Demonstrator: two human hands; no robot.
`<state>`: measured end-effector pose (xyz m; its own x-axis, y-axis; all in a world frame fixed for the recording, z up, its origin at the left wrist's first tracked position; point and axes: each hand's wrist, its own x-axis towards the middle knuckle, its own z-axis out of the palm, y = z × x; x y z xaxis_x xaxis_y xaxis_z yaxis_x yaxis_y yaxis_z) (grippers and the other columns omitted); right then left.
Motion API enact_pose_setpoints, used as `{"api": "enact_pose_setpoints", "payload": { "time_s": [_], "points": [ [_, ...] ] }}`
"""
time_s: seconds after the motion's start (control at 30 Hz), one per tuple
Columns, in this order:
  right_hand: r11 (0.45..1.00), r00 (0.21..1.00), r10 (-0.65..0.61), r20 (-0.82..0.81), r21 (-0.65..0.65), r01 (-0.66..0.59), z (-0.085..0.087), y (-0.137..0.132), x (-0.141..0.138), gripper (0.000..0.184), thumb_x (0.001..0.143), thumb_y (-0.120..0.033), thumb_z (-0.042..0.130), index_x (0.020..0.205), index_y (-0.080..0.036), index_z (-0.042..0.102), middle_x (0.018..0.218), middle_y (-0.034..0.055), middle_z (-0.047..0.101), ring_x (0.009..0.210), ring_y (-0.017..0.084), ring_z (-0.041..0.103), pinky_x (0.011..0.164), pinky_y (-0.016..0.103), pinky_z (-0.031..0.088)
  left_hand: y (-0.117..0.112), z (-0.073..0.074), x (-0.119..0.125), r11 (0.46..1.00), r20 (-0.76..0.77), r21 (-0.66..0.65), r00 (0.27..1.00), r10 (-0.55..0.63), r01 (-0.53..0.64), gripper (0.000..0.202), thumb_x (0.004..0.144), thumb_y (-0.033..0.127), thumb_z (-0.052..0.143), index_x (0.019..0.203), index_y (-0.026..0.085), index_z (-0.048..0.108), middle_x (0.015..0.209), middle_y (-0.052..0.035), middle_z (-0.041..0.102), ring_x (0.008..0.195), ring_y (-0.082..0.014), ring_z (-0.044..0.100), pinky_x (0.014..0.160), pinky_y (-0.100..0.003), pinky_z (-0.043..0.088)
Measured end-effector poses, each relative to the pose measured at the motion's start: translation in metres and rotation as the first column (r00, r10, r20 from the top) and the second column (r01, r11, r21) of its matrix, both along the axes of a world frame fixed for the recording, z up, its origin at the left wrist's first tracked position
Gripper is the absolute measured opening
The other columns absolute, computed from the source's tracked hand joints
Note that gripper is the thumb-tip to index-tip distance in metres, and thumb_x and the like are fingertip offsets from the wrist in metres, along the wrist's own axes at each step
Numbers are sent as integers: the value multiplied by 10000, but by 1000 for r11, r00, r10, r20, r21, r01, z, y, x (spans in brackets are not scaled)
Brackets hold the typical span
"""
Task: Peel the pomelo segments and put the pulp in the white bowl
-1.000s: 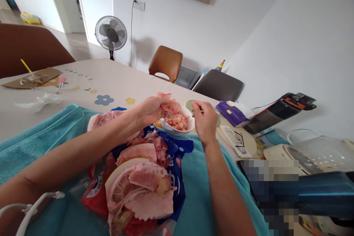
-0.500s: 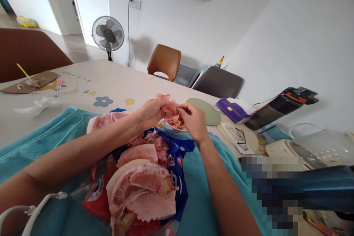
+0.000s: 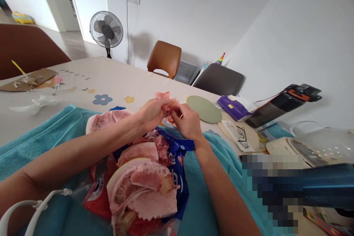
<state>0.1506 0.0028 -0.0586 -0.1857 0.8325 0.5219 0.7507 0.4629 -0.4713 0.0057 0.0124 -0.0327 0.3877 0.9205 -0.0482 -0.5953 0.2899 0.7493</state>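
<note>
My left hand (image 3: 153,113) is closed on a piece of pink pomelo (image 3: 163,96), its pale skin sticking up past the fingers. My right hand (image 3: 188,120) pinches the same piece from the right, thumb and fingertips together. Below both hands is a white bowl (image 3: 169,127) with pink pulp in it, partly hidden by my right hand. Nearer to me, a large pomelo chunk with thick rind (image 3: 149,188) and several peel pieces (image 3: 138,153) lie on a red and blue plastic bag (image 3: 181,177). Another pomelo chunk (image 3: 106,120) sits beyond my left forearm.
A teal towel (image 3: 201,195) lies under the bag. To the right are a green oval mat (image 3: 204,109), a purple tissue pack (image 3: 233,108), glasses (image 3: 242,135) and a dark bottle (image 3: 279,107). Crumpled tissue (image 3: 33,105) and cardboard (image 3: 27,81) lie on the left.
My right hand has moved left, closer to my left hand and onto the pomelo piece, covering more of the bowl. My left hand stays nearly in place. The view has shifted slightly.
</note>
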Motion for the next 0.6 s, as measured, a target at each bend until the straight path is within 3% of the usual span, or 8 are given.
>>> {"api": "enact_pose_setpoints", "payload": {
  "time_s": [0.27,0.6],
  "points": [
    [995,969,-86,233,62,73,-4,3,1,175,868,-286,507,932,-180,631,846,81,683,768,216,615,665,307,429,-4,2,3,996,-35,-58,997,71,-72,280,821,-19,484,587,124,545,600,-6,502,552,-83,468,583,-211,396],
    [996,1000,-27,4,-81,28,6,1,5,52,760,-237,550,712,-217,555,707,-10,622,652,148,539,634,277,402,-1,0,0,1000,-18,0,1000,-23,23,276,838,10,467,598,133,529,570,0,481,519,-96,476,537,-229,404]
  ]
}}
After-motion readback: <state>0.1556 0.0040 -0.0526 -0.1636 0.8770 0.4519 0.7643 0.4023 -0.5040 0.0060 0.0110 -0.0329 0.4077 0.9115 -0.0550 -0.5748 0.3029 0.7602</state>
